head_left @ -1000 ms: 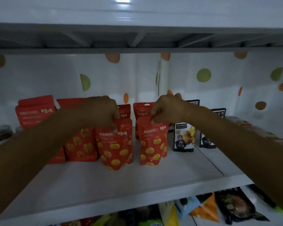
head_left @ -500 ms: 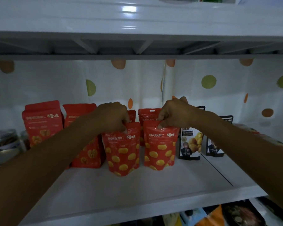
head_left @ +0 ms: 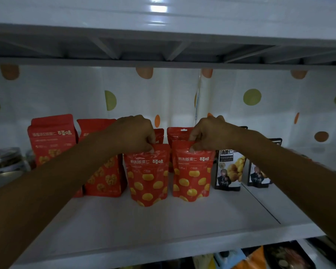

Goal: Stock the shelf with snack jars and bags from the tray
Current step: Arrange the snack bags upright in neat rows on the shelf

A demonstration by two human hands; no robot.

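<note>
- The left hand pinched the top edge of a red glossy pouch printed with yellow chestnuts, its fingers curled over the seal.
- The right hand pinched the top of a matching red chestnut pouch just beside the first.
- Both pouches stood upright on the white shelf board.
- Taller red walnut-print bags stood to the left and black-and-white pouches to the right.

Dim overall, bluish-grey cast. Bright glare patch on the glossy white upper shelf board, probably an overhead lamp's reflection. Forearms fall into deep shadow toward the bottom corners. Wide-angle bowing at the edges; far-left clear jars soft, blurred.
</note>
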